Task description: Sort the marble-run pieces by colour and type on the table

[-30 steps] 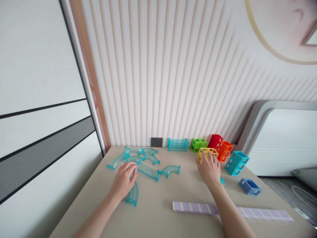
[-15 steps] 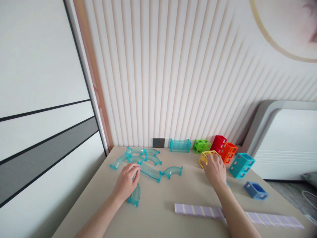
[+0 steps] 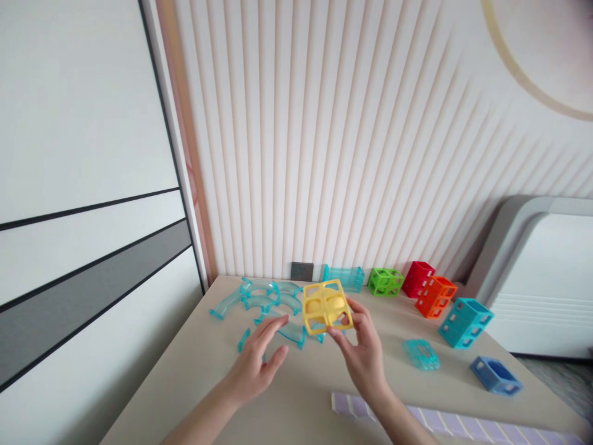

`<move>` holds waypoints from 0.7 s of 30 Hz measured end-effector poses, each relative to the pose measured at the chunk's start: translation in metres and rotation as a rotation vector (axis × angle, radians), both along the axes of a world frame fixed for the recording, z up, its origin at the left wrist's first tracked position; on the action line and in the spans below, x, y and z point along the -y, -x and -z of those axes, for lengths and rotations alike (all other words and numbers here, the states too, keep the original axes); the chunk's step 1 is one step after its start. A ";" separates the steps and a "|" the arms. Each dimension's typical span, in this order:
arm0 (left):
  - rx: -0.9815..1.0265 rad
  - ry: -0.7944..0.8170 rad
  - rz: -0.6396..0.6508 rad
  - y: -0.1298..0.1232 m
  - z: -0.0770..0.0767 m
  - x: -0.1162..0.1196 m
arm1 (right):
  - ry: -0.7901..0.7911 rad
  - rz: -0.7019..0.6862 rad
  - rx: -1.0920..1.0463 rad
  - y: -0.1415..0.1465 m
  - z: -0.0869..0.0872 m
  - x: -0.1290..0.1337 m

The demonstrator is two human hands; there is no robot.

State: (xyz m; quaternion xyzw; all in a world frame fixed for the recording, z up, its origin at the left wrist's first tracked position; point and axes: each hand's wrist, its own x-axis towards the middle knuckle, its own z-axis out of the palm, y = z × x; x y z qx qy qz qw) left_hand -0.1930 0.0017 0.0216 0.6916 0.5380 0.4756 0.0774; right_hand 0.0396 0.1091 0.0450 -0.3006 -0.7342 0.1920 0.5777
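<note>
A yellow openwork block (image 3: 327, 306) is raised above the table, gripped at its right side by the thumb and fingers of my right hand (image 3: 364, 346). My left hand (image 3: 257, 361) is to the left of the block, not touching it, thumb and fingers apart and holding nothing. Behind and under my left hand lie clear teal curved tube pieces (image 3: 227, 304). Part of these tubes is hidden by the hand and the yellow block.
Along the wall stand a teal tube piece (image 3: 343, 278), a green block (image 3: 385, 282) and a red block (image 3: 417, 279). Orange (image 3: 435, 296), teal (image 3: 466, 322) and blue (image 3: 496, 376) blocks are at the right, near a teal ring-like piece (image 3: 421, 354). A purple strip (image 3: 454, 424) lies in front.
My right hand has lifted the yellow block and brought it left to the middle. My left hand has opened and moved slightly right. The view has shifted a little.
</note>
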 end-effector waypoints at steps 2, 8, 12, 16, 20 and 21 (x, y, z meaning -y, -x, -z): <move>0.157 0.008 0.080 -0.008 0.001 0.004 | -0.001 -0.116 -0.012 0.013 0.006 0.024; 0.528 0.118 0.322 -0.012 -0.002 0.009 | 0.081 -0.218 -0.007 0.017 0.025 0.044; 0.802 0.227 0.463 -0.008 0.007 0.006 | 0.203 -0.360 -0.034 0.014 0.025 0.040; 0.949 0.253 0.394 -0.008 0.013 0.002 | 0.355 -0.423 -0.097 0.015 0.027 0.039; 0.935 0.250 0.353 -0.012 0.003 0.001 | 0.494 -0.433 -0.216 0.022 0.035 0.037; 0.944 0.249 0.366 -0.013 0.000 0.000 | 0.509 -0.445 -0.241 0.023 0.036 0.036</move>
